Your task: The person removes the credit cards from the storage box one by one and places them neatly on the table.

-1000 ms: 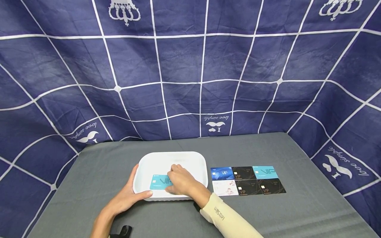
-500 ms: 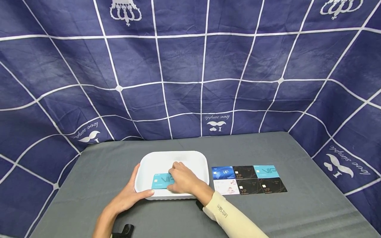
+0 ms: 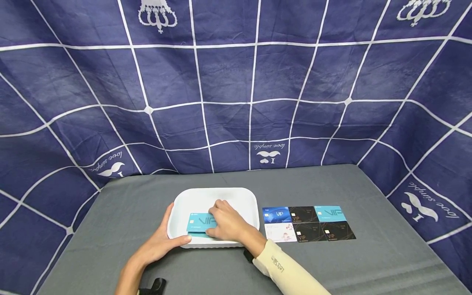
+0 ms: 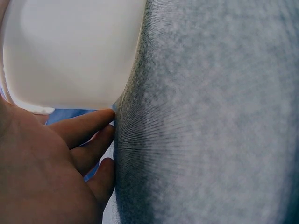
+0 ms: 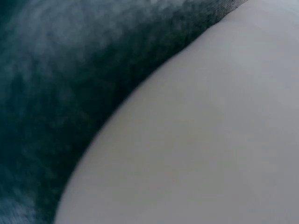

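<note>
A shallow white tray (image 3: 180, 200) stands on the grey cloth. My left hand (image 3: 158, 242) holds its left end, thumb over the front rim and fingers along the side. In the left wrist view, the fingertips (image 4: 105, 116) lie against the tray's outer wall and the cloth. My right hand (image 3: 229, 223) reaches inside the tray and pinches the right end of a light-blue VIP card (image 3: 198, 221). This card is tilted up a little. Under its front edge shows a strip of another light-blue card (image 3: 197, 235). The right wrist view has only the pale tray wall (image 5: 196, 140) and cloth.
To the right of the tray, several cards lie in two rows: a dark-blue VIP card (image 3: 275, 215), a white patterned card (image 3: 280, 232), black ones (image 3: 307, 232) and a light-blue one (image 3: 329, 213). A blue grid curtain (image 3: 225, 123) hangs behind and beside the grey table (image 3: 368, 266).
The light-blue card in my right fingers has lifted at its front edge, baring another light-blue card beneath. My left hand has stayed on the tray. The view has shifted slightly.
</note>
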### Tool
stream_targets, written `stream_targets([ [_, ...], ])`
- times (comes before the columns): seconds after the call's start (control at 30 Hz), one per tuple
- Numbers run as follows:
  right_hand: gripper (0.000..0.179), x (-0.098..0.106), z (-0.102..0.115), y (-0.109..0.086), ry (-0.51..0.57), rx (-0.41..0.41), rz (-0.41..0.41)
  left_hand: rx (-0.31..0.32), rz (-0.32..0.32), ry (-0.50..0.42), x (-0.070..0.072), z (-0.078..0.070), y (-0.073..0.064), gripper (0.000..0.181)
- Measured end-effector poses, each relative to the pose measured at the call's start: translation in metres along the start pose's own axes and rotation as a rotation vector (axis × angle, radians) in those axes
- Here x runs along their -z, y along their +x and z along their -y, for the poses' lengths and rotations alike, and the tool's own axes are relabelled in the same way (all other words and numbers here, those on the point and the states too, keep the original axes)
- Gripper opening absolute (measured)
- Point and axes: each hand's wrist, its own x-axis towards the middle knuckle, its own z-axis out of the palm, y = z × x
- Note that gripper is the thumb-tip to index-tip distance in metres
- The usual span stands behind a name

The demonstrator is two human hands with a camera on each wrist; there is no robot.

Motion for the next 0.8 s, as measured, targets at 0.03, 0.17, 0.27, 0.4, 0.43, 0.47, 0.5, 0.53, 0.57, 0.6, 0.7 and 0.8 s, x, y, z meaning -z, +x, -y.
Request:
stream_targets([
  [0.03, 0.043, 0.000, 0.000, 0.000, 0.001, 0.002, -0.002, 0.002, 0.001, -0.001, 0.000, 0.000, 0.000, 0.114],
  [0.17, 0.044, 0.001, 0.001, -0.001, 0.001, 0.008, -0.011, -0.008, 0.000, -0.003, 0.000, 0.000, 0.000, 0.113],
  [0.27, 0.045, 0.001, 0.001, -0.002, 0.006, 0.009, -0.016, -0.014, 0.000, -0.005, 0.000, 0.000, 0.000, 0.113],
  [0.4, 0.046, 0.003, 0.001, -0.003, 0.024, 0.012, -0.017, -0.006, -0.004, 0.006, 0.000, 0.000, 0.000, 0.113],
  [0.43, 0.046, 0.004, 0.001, -0.004, 0.029, 0.011, -0.017, -0.006, -0.005, 0.006, 0.000, 0.000, 0.000, 0.114],
  [0.47, 0.046, 0.005, 0.000, -0.005, 0.033, 0.010, -0.018, -0.004, -0.006, 0.010, 0.000, 0.000, 0.001, 0.114],
  [0.5, 0.046, 0.006, 0.000, -0.005, 0.034, 0.009, -0.017, -0.006, -0.005, 0.009, 0.000, 0.000, 0.001, 0.114],
  [0.53, 0.046, 0.007, 0.000, -0.006, 0.034, 0.006, -0.017, -0.009, -0.004, 0.005, 0.000, 0.000, 0.001, 0.113],
  [0.57, 0.047, 0.008, 0.000, -0.006, 0.036, 0.004, -0.018, -0.009, -0.002, 0.002, 0.000, 0.000, 0.001, 0.113],
  [0.6, 0.047, 0.008, 0.000, -0.006, 0.036, 0.003, -0.019, -0.010, 0.002, -0.006, -0.001, 0.000, 0.001, 0.113],
  [0.7, 0.047, 0.010, 0.000, -0.009, 0.037, 0.010, -0.021, -0.015, 0.011, -0.025, -0.001, 0.001, 0.000, 0.112],
  [0.8, 0.047, 0.013, 0.000, -0.012, 0.040, 0.020, -0.028, -0.020, 0.012, -0.039, 0.000, 0.002, 0.000, 0.112],
])
